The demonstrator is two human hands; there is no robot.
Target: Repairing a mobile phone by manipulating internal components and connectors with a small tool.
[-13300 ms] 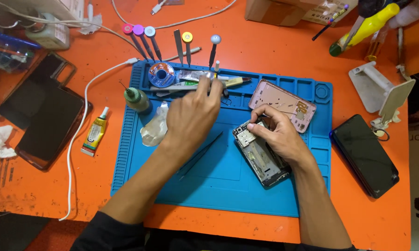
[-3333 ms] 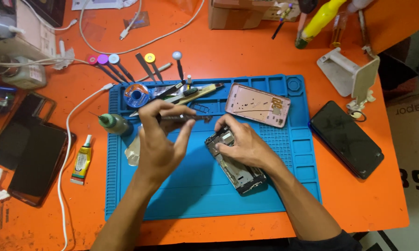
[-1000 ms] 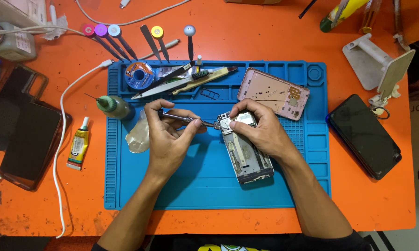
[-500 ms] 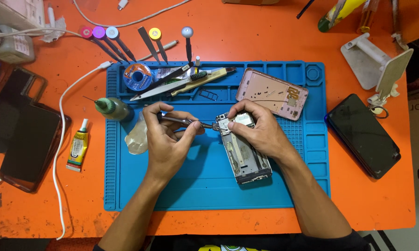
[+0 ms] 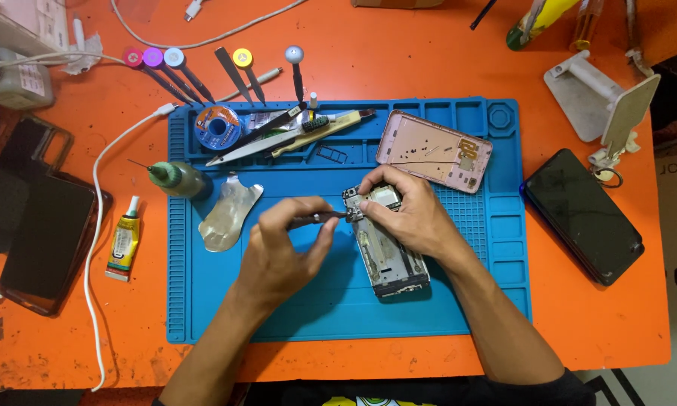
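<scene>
We judge the step in hand to be fine work at the top edge of the opened grey phone chassis (image 5: 386, 244), which lies slightly tilted in the middle of the blue silicone work mat (image 5: 338, 316). Our left hand (image 5: 278, 252) pinches a slim dark metal tool (image 5: 319, 219) between thumb and fingers, its tip meeting the chassis at the far-left corner. Our right hand (image 5: 407, 218) curls over the chassis's far end, fingertips pressing it down on the mat. The next move seems to call for a steady, light tip and a firm hold on the chassis, since the parts there look very small.

Just beyond the right hand lies a pink phone back cover (image 5: 434, 150), inside up. On the orange table (image 5: 398, 53), left of the mat, a small yellow-and-black glue tube (image 5: 124, 242) with a white nozzle lies lengthwise beside a white cable (image 5: 98, 225). A green-capped squeeze bottle (image 5: 177, 179) rests on the mat's left side, and a blue round spool (image 5: 218, 126) sits at its far edge. A black smartphone (image 5: 583, 214) lies to the right.
</scene>
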